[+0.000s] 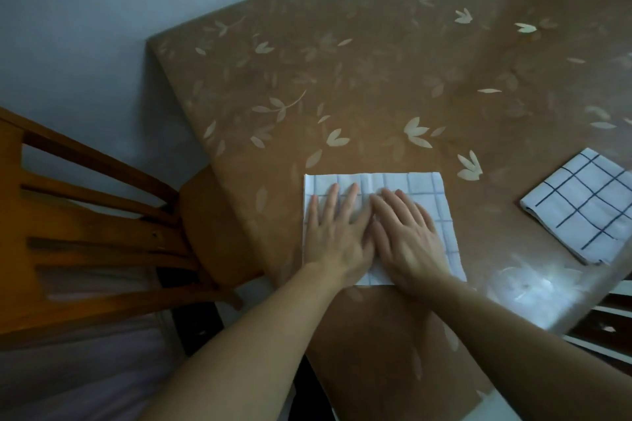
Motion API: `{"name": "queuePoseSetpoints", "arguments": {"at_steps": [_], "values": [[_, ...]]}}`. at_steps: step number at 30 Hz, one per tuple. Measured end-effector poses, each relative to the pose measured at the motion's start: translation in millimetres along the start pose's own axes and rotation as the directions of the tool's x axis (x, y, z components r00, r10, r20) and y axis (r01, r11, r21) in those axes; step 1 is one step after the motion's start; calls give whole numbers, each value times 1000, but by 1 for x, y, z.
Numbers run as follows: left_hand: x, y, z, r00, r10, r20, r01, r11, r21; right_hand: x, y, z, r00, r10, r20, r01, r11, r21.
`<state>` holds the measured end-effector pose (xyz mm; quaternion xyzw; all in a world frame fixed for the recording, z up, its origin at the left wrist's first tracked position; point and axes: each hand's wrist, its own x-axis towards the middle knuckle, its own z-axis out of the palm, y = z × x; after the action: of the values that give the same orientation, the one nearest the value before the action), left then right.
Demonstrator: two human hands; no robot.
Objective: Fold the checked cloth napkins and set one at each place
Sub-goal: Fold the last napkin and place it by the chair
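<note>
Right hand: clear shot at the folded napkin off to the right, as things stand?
Likely yes. The right hand lies flat on the near napkin, gripping nothing, and only bare tablecloth shows between it and the folded napkin to its right. Nothing stands in the way.

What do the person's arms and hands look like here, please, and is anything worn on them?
Both are bare. The left hand and the right hand wear no gloves, and no sleeve, watch or bracelet shows on either arm up to the picture's edge. No ring is apparent, though the picture is slightly blurred, so a thin one cannot be ruled out.
</note>
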<state>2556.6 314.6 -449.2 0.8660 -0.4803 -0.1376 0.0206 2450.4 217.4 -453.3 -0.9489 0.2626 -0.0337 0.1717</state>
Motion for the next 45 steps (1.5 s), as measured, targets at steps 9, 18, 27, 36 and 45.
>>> {"name": "queuePoseSetpoints", "arguments": {"at_steps": [9, 18, 27, 36, 45], "values": [[-2, -35, -2, 998, -58, 15, 58, 998, 16, -14, 45, -22, 980, 128, 151, -97, 975, -199], [-26, -11, -6, 999, 8, -41, -7, 999, 32, -28, 20, -24, 982, 64, 175, -21, 972, -235], [-43, -17, 4, 990, -126, 65, 122, 991, 62, -54, 43, -28, 969, 99, 225, -41, 968, -248], [-64, 3, -6, 987, 83, -135, -82, 997, 14, -54, 46, -52, 861, -499, 96, 504, 815, -286], [-63, 17, -5, 958, 156, -240, -163, 987, -9, -35, 26, -62, 834, -536, 134, 550, 786, -281]]}}
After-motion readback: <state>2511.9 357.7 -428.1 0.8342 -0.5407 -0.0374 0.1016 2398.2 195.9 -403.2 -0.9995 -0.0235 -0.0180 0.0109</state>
